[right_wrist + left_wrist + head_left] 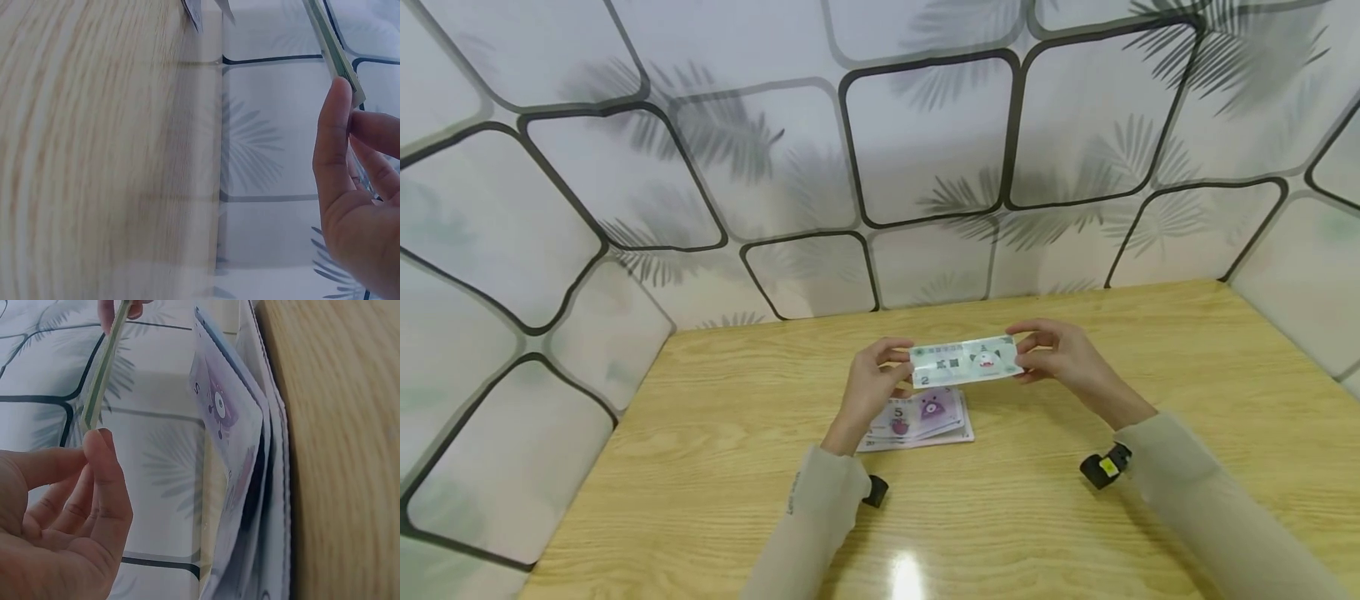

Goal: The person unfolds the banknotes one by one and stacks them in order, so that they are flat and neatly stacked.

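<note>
A pale green play banknote (966, 362), printed with a 2 and a cartoon creature, is stretched between both hands above the table. My left hand (872, 379) pinches its left end between thumb and fingers. The right hand (1060, 362) pinches the other end the same way. Below and behind the left hand lies a stack of purple play banknotes (927, 417), the top one marked 5. In the left wrist view the stacked notes (231, 419) look bent and fanned apart, and the green note (103, 375) appears almost edge-on.
The wood-grain table (730, 450) reaches back to a wall covering (925, 142) with dark rounded outlines and leaf prints. Black wrist devices (1105, 467) sit at both cuffs. A bright light reflection shows near the table's front.
</note>
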`<state>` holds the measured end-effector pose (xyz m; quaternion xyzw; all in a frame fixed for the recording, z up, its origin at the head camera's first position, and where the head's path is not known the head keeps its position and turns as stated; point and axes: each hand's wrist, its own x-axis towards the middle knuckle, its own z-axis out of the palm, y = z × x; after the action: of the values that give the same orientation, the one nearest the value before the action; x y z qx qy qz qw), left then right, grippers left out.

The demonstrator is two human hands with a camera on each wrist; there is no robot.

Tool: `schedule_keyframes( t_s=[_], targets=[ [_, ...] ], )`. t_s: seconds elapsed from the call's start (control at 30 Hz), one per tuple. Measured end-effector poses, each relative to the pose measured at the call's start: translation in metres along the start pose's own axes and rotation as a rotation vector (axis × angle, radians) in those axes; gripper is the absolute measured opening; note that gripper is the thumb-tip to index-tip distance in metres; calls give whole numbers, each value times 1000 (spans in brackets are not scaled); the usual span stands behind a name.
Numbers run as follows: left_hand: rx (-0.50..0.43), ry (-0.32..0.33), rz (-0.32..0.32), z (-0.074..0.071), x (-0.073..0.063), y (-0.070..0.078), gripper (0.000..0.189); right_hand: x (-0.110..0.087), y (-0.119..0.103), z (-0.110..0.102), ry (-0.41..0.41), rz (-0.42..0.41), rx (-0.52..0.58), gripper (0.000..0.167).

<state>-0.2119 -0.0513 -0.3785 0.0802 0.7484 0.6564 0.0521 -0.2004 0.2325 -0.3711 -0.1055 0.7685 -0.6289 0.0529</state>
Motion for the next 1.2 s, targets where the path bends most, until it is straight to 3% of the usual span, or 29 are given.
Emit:
schedule_keyframes(
  t_s=[0.4, 1.2],
  targets=[
    [15, -23, -2, -8, -2, -2, 42, 3, -3, 7, 22, -27, 23, 45],
    [59, 17, -8, -35, -11, -4, 41, 13, -3, 32, -29, -9, 41, 46]
  ],
)
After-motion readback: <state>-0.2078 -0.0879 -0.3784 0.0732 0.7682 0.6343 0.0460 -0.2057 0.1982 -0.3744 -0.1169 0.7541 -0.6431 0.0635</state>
